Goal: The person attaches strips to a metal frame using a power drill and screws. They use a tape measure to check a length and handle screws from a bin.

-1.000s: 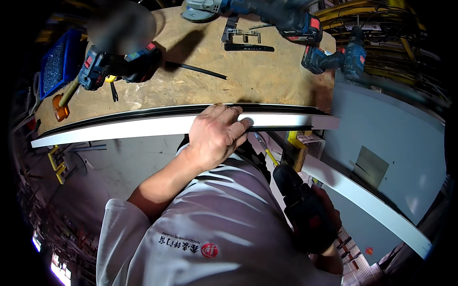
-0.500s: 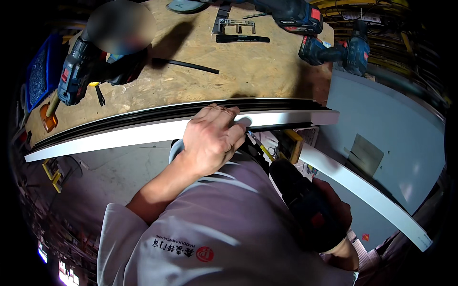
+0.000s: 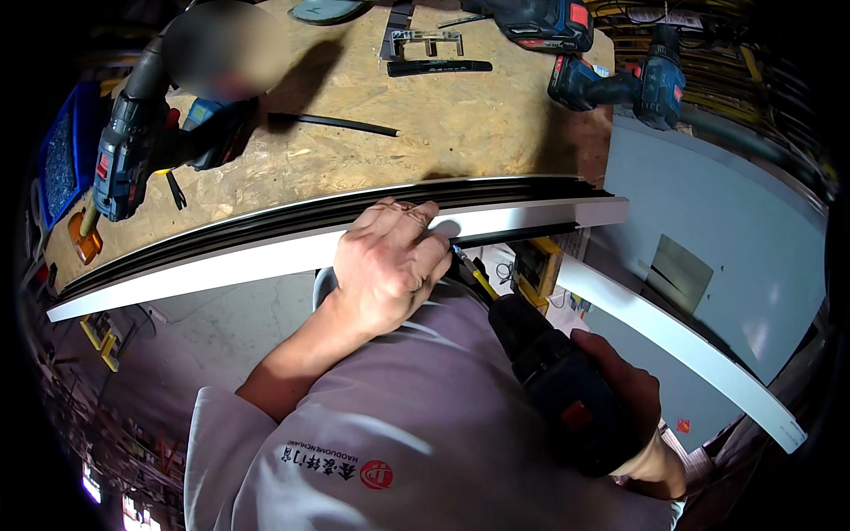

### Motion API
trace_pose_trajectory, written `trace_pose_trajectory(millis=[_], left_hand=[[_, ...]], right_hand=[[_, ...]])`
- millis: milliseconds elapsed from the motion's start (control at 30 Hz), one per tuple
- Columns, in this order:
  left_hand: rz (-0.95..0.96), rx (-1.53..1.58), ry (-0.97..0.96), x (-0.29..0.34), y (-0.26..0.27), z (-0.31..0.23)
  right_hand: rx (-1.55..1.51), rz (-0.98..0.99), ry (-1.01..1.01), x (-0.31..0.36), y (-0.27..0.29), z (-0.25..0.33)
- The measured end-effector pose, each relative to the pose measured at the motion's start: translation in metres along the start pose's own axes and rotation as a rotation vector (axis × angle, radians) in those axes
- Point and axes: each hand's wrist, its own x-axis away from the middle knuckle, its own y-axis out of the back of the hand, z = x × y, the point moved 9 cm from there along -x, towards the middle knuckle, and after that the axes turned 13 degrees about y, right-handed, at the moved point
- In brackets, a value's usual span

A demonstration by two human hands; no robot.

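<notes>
A long white metal profile [image 3: 212, 270] with black grooves along its far side lies across the near edge of the workbench. My left hand [image 3: 385, 261] is closed over it near the middle, the fingers curled over its far side. In my right hand [image 3: 633, 376] is a dark cordless drill [image 3: 567, 380], held by its handle to the right of my body. A thin yellow bit [image 3: 480, 276] points from its chuck up and left, its tip close to the profile's near side beside my left fingers. Whether the tip touches the profile, I cannot tell.
On the chipboard bench [image 3: 460, 133] lie a black strip [image 3: 335, 124], a clear bracket [image 3: 429, 42] and another drill [image 3: 660, 84]. One more drill [image 3: 119, 168] stands at the left near a blue bin [image 3: 62, 168]. Another white profile [image 3: 682, 345] slants down at the right.
The drill in my right hand has shifted slightly up and left, and more of its yellow bit shows. My left hand keeps its hold on the profile. The whole view has tilted a little.
</notes>
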Motion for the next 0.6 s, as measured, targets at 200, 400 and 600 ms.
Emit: trace_pose_trajectory(millis=[200,400,600], left_hand=[[0.009,0.003,-0.01,0.0,0.0,0.001],[-0.04,-0.018,-0.012,-0.004,0.002,-0.002],[0.012,0.004,-0.053,-0.001,-0.006,0.002]], right_hand=[[-0.004,0.046,0.023,-0.009,-0.004,0.01],[0.007,0.135,0.032,-0.011,-0.015,0.016],[0.021,0.233,-0.123,-0.016,-0.027,0.013]])
